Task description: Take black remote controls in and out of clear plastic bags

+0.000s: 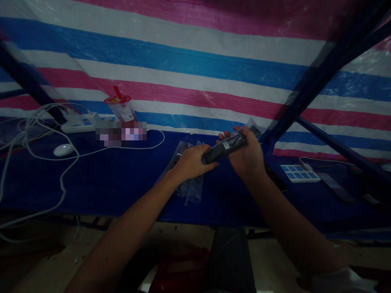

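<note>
A dark, tube-shaped item in clear plastic wrap [225, 149], with a small white label, is held slanting above the blue table [122, 179]. Its lower left end is in my left hand [194, 160], which is closed with the thumb and fingers against it. My right hand [249, 154] grips the upper right part, thumb across the top and fingers behind. Loose plastic sticks out past the right thumb. Clear plastic bags [194, 191], with something dark among them, lie on the table under my left hand and are partly hidden by it.
On the left are white cables [62, 179], a power strip [78, 127], a white mouse [63, 149] and a red-lidded cup with a straw [122, 110]. To the right lie a sheet of blue labels [299, 173] and a flat phone-like object [335, 186]. A slanted blue post [314, 81] stands at right.
</note>
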`<state>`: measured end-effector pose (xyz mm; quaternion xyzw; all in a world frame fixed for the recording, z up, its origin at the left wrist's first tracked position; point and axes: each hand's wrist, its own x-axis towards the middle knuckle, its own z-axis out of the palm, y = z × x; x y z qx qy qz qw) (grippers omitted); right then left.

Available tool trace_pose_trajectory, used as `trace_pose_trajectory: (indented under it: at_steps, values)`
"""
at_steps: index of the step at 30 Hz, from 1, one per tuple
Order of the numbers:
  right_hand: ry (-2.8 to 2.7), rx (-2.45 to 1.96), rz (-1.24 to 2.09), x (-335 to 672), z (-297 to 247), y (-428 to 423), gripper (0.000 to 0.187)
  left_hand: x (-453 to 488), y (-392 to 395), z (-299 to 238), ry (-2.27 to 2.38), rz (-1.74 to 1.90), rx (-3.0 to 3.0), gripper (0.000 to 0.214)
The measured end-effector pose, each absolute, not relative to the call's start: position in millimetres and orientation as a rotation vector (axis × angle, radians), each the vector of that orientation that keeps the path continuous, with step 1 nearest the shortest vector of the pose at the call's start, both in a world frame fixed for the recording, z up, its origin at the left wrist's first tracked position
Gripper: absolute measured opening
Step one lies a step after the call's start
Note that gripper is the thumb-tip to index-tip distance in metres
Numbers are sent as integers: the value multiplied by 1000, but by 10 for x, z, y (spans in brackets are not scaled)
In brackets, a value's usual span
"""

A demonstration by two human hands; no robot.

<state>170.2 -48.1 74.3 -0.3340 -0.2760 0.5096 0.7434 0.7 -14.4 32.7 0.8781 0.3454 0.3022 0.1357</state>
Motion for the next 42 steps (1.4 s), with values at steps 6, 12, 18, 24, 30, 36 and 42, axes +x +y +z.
trace_pose_trajectory:
  at_steps: [6,12,18,24,30,36,42]
  values:
    - [-672,-732,1094,1850,738,-406,43,2,-137,318,999,880,2535,37]
    - [-676,-753,1057,1895,752,-354,39,-3,-110,287,1026,924,2517,43]
    - [-774,-734,1001,1927,830,-339,31,-37,-87,295,1039,924,2515,43]
    - [-854,-815,962,1925,896,-338,31,-66,-27,257,1066,963,2490,42]
    - [-900,-863,910,1978,915,-318,35,-100,20,202,1083,1007,2485,45]
    - [-873,-896,898,2037,868,-352,37,-150,38,172,1098,972,2501,46]
    - [-771,-902,925,2073,830,-407,38,-154,53,133,1069,970,2527,47]
